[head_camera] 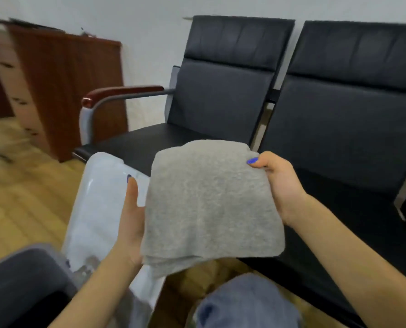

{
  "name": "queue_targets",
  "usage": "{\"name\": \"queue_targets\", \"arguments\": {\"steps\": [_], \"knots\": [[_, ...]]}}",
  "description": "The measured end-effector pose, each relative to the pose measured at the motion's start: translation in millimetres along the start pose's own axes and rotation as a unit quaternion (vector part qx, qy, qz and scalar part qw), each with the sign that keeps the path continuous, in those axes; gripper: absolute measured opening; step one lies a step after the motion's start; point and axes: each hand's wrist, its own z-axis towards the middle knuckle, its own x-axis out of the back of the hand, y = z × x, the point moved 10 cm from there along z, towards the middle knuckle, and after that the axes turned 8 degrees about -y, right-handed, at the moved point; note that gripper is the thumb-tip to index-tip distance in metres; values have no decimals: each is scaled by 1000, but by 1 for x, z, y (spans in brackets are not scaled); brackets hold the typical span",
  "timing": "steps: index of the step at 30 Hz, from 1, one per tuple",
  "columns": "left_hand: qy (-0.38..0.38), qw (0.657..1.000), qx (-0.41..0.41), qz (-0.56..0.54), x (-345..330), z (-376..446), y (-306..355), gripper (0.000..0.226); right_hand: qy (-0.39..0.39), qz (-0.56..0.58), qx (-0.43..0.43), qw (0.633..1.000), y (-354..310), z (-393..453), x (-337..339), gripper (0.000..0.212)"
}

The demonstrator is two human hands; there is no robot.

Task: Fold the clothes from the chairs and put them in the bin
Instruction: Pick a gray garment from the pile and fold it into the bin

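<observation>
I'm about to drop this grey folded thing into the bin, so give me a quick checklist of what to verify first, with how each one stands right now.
1. Fold holding: the grey garment is a compact layered rectangle. Ok.
2. Left hand supports the garment's left edge, thumb up alongside. Ok.
3. Right hand grips the upper right corner, thumb on top. Ok.
4. Loose ends: the lower layers sag a little at the bottom left. Ok, but watch it.
5. Bin within reach: the clear plastic bin sits just left of the garment. Ok.
6. Room inside the bin: its contents are blurred. Cannot tell.
</observation>
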Motion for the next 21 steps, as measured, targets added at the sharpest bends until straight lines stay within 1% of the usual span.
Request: {"name": "queue_targets", "arguments": {"steps": [1,2,3,4,5,7,9,10,11,12,14,16,18,19,21], "knots": [[-23,999,5,-32,-3,-19,-4,88,-29,-29,-25,999,9,7,-19,27],[-17,999,20,-44,-2,-44,-11,86,-59,-71,-56,994,21,17,-32,28],[-21,998,11,-55,12,-64,-9,84,-83,-124,-93,984,34,24,-48,28],[-4,997,8,-78,20,-88,-9,83,-119,-185,-119,968,49,31,-64,29],[30,997,-12,-72,38,-109,-7,83,-149,-251,-140,946,61,37,-81,30],[92,992,-72,-46,77,-152,4,82,-190,-377,-143,895,85,50,-115,22],[153,981,-98,-61,110,-198,5,80,-215,-446,-119,861,109,63,-145,29],[183,973,-113,-80,118,-216,4,77,-236,-461,-115,847,125,66,-159,32],[209,964,-117,-111,126,-232,-1,71,-258,-470,-125,835,144,68,-171,37],[250,951,-115,-141,135,-250,-10,62,-279,-457,-159,829,168,68,-182,41],[352,927,-74,-108,153,-282,-31,45,-315,-419,-246,815,220,61,-199,46],[403,910,-1,-94,160,-311,-60,41,-331,-394,-323,794,266,52,-208,51],[455,887,36,-77,166,-339,-76,40,-340,-359,-385,779,305,42,-210,55],[485,871,38,-72,173,-355,-75,40,-339,-328,-409,781,321,38,-210,56],[526,846,18,-83,185,-378,-62,39,-326,-262,-446,791,348,36,-209,50]]}}
